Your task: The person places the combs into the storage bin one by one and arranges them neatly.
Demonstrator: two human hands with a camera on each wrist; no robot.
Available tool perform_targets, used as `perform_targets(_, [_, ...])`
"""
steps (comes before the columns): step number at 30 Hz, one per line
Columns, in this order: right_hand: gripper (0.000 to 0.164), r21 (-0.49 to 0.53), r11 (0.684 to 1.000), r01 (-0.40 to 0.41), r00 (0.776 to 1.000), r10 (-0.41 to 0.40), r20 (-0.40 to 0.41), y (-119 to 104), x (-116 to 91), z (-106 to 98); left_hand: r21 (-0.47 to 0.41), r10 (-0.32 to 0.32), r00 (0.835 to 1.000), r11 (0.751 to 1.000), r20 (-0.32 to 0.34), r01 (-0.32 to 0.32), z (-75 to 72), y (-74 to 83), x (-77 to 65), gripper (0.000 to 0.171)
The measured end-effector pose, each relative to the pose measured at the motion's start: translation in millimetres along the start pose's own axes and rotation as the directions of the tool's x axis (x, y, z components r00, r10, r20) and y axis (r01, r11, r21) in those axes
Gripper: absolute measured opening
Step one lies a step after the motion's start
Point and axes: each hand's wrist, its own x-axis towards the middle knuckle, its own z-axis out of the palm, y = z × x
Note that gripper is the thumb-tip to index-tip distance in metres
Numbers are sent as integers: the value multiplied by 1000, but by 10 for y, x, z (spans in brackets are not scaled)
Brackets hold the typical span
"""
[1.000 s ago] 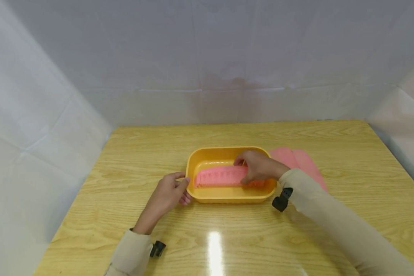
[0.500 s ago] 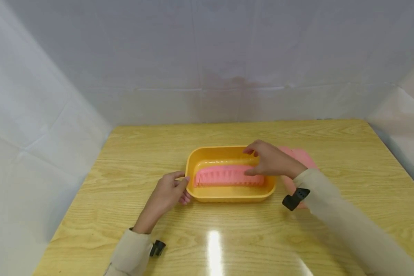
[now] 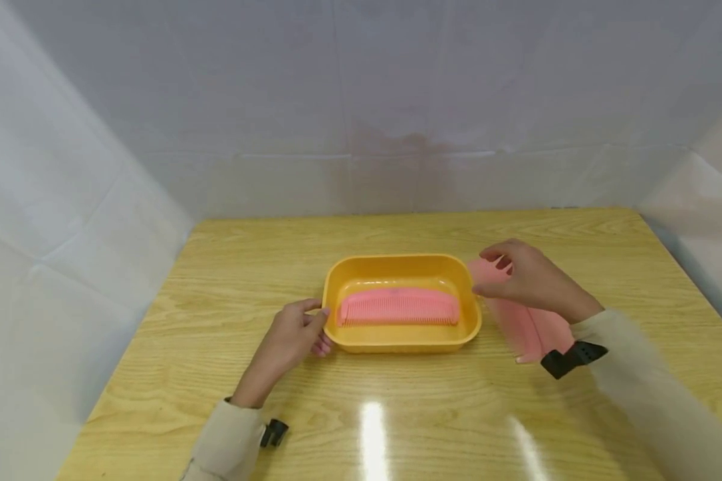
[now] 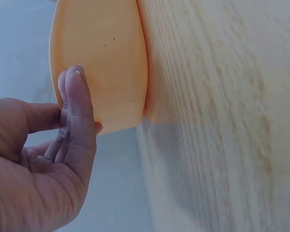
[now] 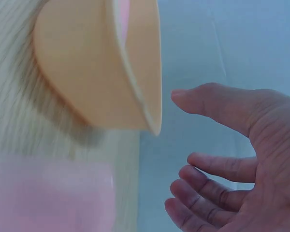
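A yellow plastic basin (image 3: pixel 402 349) stands on the wooden table in the head view. Inside it lies a pink comb (image 3: pixel 400 306), teeth toward the person. My left hand (image 3: pixel 290 337) holds the basin's left end, thumb at the rim and fingers against the outer wall; the left wrist view shows these fingers (image 4: pixel 78 106) close up. Just right of the basin, my right hand (image 3: pixel 532 279) hovers with thumb and fingers apart, holding nothing. Beneath it lie flat pink pieces (image 3: pixel 517 331) that seem to overlap, partly hidden by the hand and wrist.
The wooden table (image 3: pixel 247 260) ends at a pale sheet (image 3: pixel 277 180) behind it, with more sheeting at left and right. Black wrist straps (image 3: pixel 571 359) sit on both sleeves. Bright light reflects off the tabletop in front of the basin.
My right hand has let go of the comb, leaving it in the basin, and has moved right, out over the flat pink pieces. The left hand has stayed on the basin.
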Motion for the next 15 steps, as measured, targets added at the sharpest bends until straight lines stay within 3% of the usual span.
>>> perform_targets(15, [82,-10,988,-152,988,152,-13,556,-373,-90,-1,6,1000,1000,8,-6,-7,0,-12,40])
